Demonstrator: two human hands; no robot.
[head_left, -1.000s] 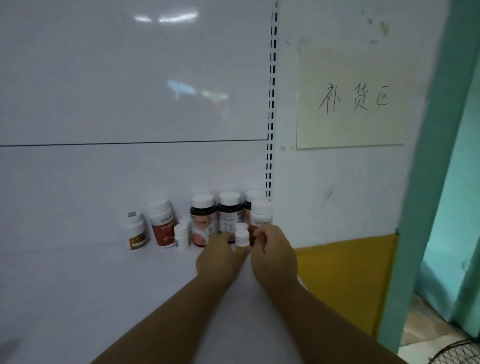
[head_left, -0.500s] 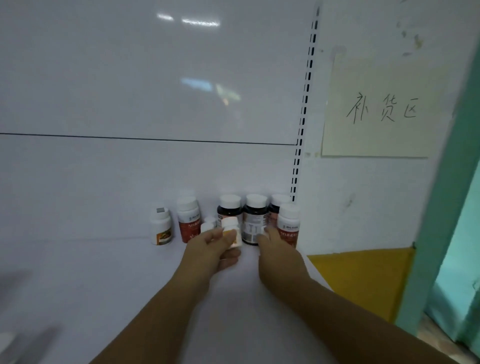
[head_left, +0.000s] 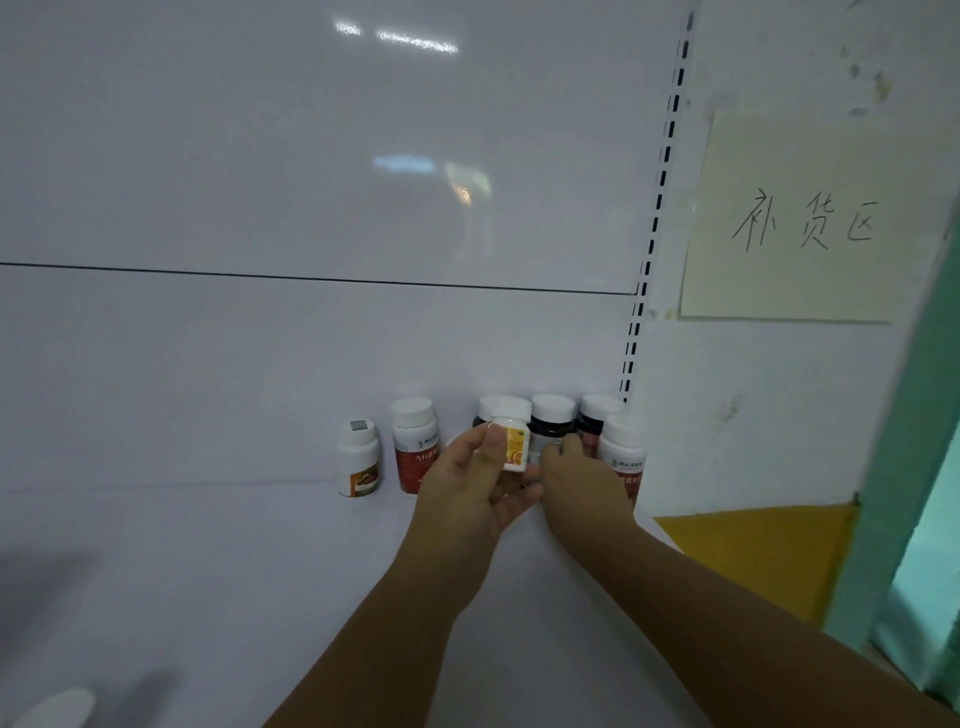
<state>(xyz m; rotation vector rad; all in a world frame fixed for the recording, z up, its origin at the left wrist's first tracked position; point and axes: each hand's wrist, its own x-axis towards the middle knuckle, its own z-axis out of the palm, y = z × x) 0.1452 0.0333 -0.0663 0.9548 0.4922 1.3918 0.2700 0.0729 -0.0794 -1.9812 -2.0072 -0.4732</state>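
Back panel (head_left: 311, 182): glossy white wall of the shelving unit, crossed by one thin dark horizontal seam.
Shelf board (head_left: 208, 571): white level surface on which all the standing bottles rest.
Paper notice (head_left: 810, 156): pale sheet with three handwritten characters, fixed to the wall right of the unit.
Door frame (head_left: 893, 467): teal upright at the right edge of the view.
Yellow panel (head_left: 753, 556): low on the wall, between the shelf and the door frame.
Slotted upright (head_left: 654, 228): white strip with dark slots along the right edge of the back panel.
Left hand (head_left: 467, 483): raised just in front of the bottle row, thumb and fingers curled round the small bottle.
Right hand (head_left: 576, 483): just beside the left hand, fingers bent towards the foot of the middle dark bottle; what they grip, if anything, cannot be told.
Dark bottles (head_left: 551, 421): three with white caps, upright against the back panel.
Red-label bottles (head_left: 415, 447): two, white-capped, one left of the hands and one right.
Grey-top bottle (head_left: 358, 462): white, leftmost in the row.
Small bottle (head_left: 511, 441): white with an orange-yellow label, held upright above the shelf board, in front of the leftmost dark bottle.
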